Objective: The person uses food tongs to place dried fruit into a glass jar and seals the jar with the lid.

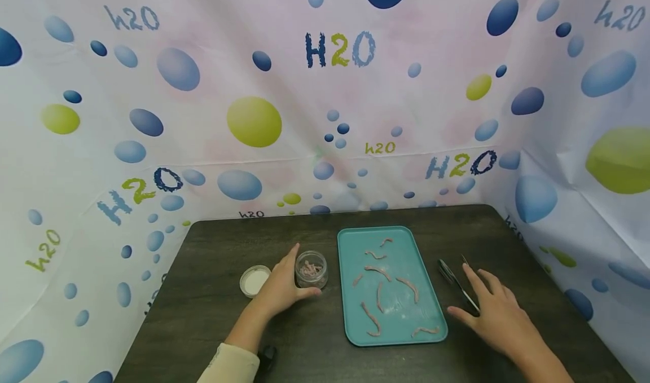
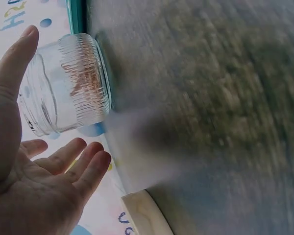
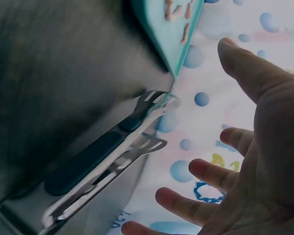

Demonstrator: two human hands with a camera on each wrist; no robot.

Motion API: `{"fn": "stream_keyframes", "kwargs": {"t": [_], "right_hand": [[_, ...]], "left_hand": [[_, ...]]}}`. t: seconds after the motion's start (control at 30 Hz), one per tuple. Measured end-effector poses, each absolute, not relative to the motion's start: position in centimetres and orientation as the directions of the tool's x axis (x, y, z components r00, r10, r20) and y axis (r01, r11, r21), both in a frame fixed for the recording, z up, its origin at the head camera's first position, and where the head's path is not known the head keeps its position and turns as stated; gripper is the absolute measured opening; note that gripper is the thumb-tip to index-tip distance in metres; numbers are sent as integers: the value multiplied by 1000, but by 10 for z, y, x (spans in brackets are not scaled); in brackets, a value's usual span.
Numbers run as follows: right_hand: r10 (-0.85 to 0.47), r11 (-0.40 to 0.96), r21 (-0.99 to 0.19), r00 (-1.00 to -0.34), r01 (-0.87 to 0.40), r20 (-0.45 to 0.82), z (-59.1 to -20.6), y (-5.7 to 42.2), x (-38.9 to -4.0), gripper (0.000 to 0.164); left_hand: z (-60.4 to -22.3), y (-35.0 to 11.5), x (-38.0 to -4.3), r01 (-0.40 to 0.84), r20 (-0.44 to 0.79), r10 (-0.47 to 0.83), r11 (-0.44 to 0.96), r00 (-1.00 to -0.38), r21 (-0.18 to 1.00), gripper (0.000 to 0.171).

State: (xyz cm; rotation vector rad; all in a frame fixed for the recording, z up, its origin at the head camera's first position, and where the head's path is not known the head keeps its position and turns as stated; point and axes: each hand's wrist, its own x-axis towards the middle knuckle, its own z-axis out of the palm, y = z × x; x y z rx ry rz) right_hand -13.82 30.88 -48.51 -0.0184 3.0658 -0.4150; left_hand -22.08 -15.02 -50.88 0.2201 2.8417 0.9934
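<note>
My left hand (image 1: 281, 290) is beside a small clear glass jar (image 1: 319, 281), its thumb and fingers spread to either side. Pinkish worm-like pieces lie inside the jar. In the left wrist view a gap shows between the fingers and the ribbed glass (image 2: 59, 105). My right hand (image 1: 500, 318) hovers with spread fingers by metal tongs (image 1: 459, 286) on the table, holding nothing. The right wrist view shows the tongs' slotted tips and dark grip (image 3: 90, 164). Between the hands lies a turquoise tray (image 1: 355, 321) with several thin pinkish strips (image 1: 378, 270) scattered over it.
A round lid (image 1: 250, 283) with a pale inside lies left of the jar. Near my left sleeve a small black object (image 1: 267, 356) sits on the dark wooden table (image 1: 213, 293). A patterned curtain (image 1: 325, 89) hangs behind and along both sides.
</note>
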Motion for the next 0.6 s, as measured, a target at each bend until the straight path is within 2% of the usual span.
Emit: {"fn": "stream_keyframes", "kwargs": {"t": [0.2,0.43,0.6], "right_hand": [[11,956,-290,-990,52,-140,-491,317,-142,120],[59,956,-261,-958,136,-280,-498,334,-143,127],[59,963,-233,-946,138,-320,-504,343,-142,123]], "left_hand": [[-512,-155,-227,90,-65,175,751,-982,654,125],[-519,-155,-230,117,-47,195,747,-980,655,106],[-519,-154,-231,123,-39,200,731,-979,671,100]]}}
